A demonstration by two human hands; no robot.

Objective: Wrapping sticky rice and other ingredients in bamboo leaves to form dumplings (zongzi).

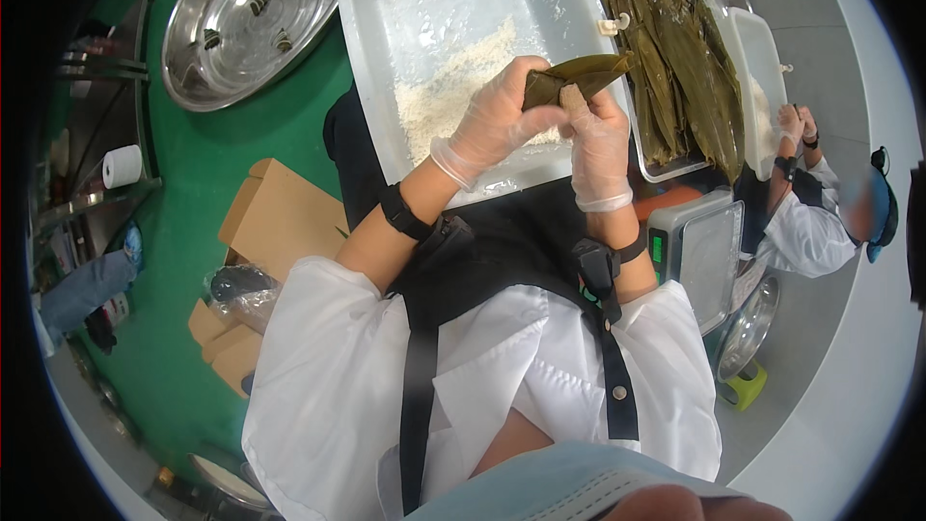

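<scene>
Both my hands wear clear plastic gloves and hold a folded green-brown leaf [589, 76] above a white plastic tub [369, 79]. My left hand [499, 119] grips the leaf's left part, its fingers behind it. From the right and below, my right hand [600, 130] pinches the leaf, with a finger or thumb against its front. Whether anything lies inside the fold, I cannot tell. White rice grains [448, 98] are heaped in the tub under my hands. Long wet leaves [673, 58] lie in a clear tray to the right of the tub.
Several small tied leaf parcels [259, 4] sit in a round steel basin [181, 58] at upper left. A digital scale [702, 260] stands at right. Beyond it a co-worker [810, 224] works over another tub [745, 36]. Cardboard boxes [289, 210] are on the green floor; a shelf [145, 123] holds a thread spool [122, 166].
</scene>
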